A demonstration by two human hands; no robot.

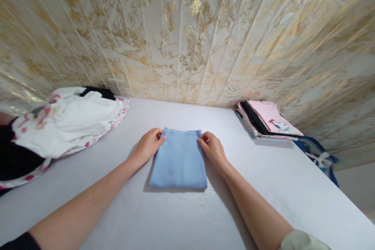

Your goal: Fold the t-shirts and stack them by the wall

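A light blue garment [180, 160], folded into a flat, nearly square shape, lies on the white-covered surface in front of me. Its kind is hard to tell; a seamed band runs along the far edge. My left hand [148, 144] pinches its far left corner between thumb and fingers. At the far right corner, my right hand [213, 147] grips the edge with the thumb on top and the fingers curled. Both forearms reach in from the near side, one to each side of the cloth.
To the left lies a loose heap of white, pink-patterned and black clothes [76, 121]. A stack of folded clothes [269, 119], pink on top, sits at the far right, beside a blue-edged bag [319, 158]. Behind the white surface [175, 222] stands a gold-patterned curtain [181, 39].
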